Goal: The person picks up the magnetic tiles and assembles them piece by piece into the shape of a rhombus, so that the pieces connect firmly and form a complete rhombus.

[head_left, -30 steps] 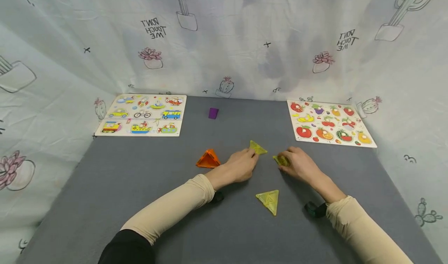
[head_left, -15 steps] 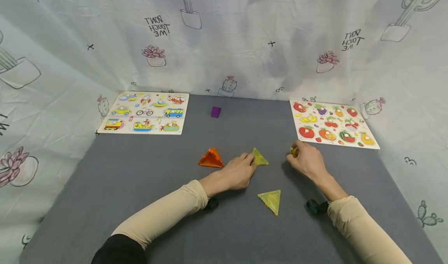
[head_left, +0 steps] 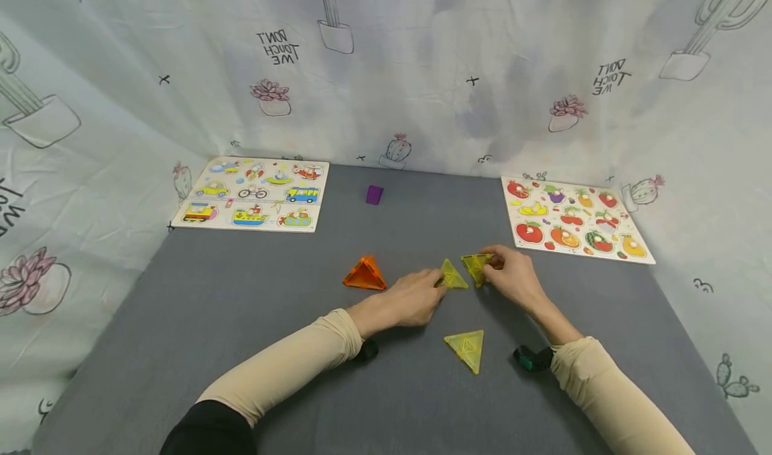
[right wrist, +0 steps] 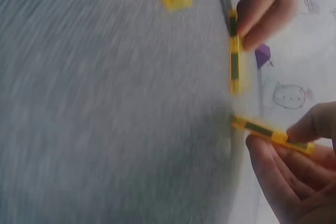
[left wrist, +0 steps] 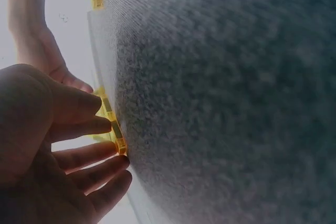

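In the head view, my left hand (head_left: 413, 299) pinches the left corner of a yellow triangular magnetic tile (head_left: 454, 277), which lies flat on the grey table. My right hand (head_left: 514, 277) holds a second yellow triangular magnetic tile (head_left: 474, 266) between thumb and fingers. That tile is tilted, close to the right side of the first; the right wrist view shows a small gap between the held tile (right wrist: 262, 129) and the flat tile (right wrist: 234, 72). A third yellow triangular tile (head_left: 467, 350) lies flat nearer the person, untouched.
An orange pyramid-like piece (head_left: 365, 273) stands left of the left hand. A small purple piece (head_left: 374, 195) lies farther back. Picture puzzle boards stand at the rear: vehicles (head_left: 252, 194) left, fruit (head_left: 575, 220) right. A patterned cloth (head_left: 422, 73) hangs behind the table.
My right hand moved right with its tile, then came back left, bringing it beside the other. The tile under my left hand has shifted slightly towards the person.
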`<move>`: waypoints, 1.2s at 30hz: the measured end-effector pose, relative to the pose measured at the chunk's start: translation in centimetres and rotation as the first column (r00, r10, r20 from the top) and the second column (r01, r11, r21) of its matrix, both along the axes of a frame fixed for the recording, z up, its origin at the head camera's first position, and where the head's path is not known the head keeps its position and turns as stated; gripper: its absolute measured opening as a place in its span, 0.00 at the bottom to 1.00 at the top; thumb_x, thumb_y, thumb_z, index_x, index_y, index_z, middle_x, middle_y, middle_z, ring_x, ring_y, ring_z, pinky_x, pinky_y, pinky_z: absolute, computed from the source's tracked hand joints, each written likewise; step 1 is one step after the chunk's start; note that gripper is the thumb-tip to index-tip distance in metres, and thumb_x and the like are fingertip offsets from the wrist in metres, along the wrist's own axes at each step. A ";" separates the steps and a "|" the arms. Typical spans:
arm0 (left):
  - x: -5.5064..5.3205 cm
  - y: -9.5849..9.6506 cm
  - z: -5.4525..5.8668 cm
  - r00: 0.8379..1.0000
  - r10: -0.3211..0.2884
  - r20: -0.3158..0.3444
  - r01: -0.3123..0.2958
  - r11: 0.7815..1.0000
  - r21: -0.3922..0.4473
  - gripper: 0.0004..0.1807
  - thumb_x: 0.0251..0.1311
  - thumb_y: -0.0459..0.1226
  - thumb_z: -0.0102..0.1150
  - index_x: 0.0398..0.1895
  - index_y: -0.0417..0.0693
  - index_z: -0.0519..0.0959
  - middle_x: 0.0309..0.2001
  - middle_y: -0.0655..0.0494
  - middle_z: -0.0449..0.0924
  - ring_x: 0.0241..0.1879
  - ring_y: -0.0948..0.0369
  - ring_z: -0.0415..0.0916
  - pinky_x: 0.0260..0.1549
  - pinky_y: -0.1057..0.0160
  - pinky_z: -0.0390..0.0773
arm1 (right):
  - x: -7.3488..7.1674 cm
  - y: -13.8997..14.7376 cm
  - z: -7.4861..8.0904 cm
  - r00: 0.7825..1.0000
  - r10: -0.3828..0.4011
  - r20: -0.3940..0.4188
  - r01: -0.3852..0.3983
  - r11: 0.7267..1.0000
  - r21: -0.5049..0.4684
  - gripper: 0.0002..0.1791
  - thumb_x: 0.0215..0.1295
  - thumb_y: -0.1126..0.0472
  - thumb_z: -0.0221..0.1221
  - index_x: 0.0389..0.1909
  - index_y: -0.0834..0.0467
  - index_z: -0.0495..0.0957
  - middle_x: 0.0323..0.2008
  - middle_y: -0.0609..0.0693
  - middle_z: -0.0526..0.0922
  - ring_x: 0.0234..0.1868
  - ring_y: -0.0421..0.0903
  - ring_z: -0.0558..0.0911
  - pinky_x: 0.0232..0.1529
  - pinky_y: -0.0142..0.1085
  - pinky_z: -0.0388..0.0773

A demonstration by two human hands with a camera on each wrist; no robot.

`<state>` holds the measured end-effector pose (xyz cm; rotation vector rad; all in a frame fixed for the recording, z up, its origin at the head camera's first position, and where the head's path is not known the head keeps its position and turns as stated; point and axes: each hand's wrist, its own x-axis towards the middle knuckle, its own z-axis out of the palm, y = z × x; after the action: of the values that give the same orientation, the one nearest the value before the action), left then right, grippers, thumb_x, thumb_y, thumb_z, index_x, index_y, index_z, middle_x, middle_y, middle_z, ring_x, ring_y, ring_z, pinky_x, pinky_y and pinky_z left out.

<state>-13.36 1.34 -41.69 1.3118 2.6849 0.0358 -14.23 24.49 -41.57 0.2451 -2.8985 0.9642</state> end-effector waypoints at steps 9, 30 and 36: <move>0.9 0.5 0.0 0.995 -0.056 -0.086 0.054 0.998 -0.031 0.19 0.75 0.42 0.42 0.65 0.54 0.73 0.68 0.51 0.66 0.66 0.54 0.67 0.62 0.56 0.73 | 0.3 -1.8 -0.4 0.996 0.085 -0.013 -0.084 0.993 0.078 0.21 0.59 0.65 0.62 0.55 0.65 0.77 0.33 0.60 0.86 0.30 0.50 0.84 0.28 0.38 0.79; 1.0 -2.0 0.4 0.979 -0.153 -0.137 0.152 0.988 -0.013 0.14 0.65 0.47 0.60 0.51 0.58 0.79 0.50 0.55 0.77 0.49 0.58 0.74 0.46 0.62 0.78 | -0.2 2.6 0.3 0.997 0.037 -0.073 -0.022 0.978 0.207 0.27 0.57 0.70 0.63 0.59 0.66 0.72 0.29 0.59 0.81 0.24 0.46 0.75 0.25 0.37 0.69; -0.2 -1.3 0.4 0.984 -0.023 -0.177 0.025 1.000 0.009 0.14 0.65 0.41 0.61 0.52 0.53 0.79 0.46 0.52 0.80 0.44 0.55 0.76 0.42 0.59 0.80 | 0.3 2.0 0.0 0.992 0.117 -0.047 -0.107 0.980 0.170 0.25 0.57 0.71 0.64 0.57 0.66 0.73 0.30 0.58 0.82 0.28 0.47 0.77 0.29 0.40 0.73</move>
<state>-13.52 0.06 -41.31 1.4129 2.8181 -0.0717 -13.98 26.51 -41.56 0.4441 -2.9422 0.7145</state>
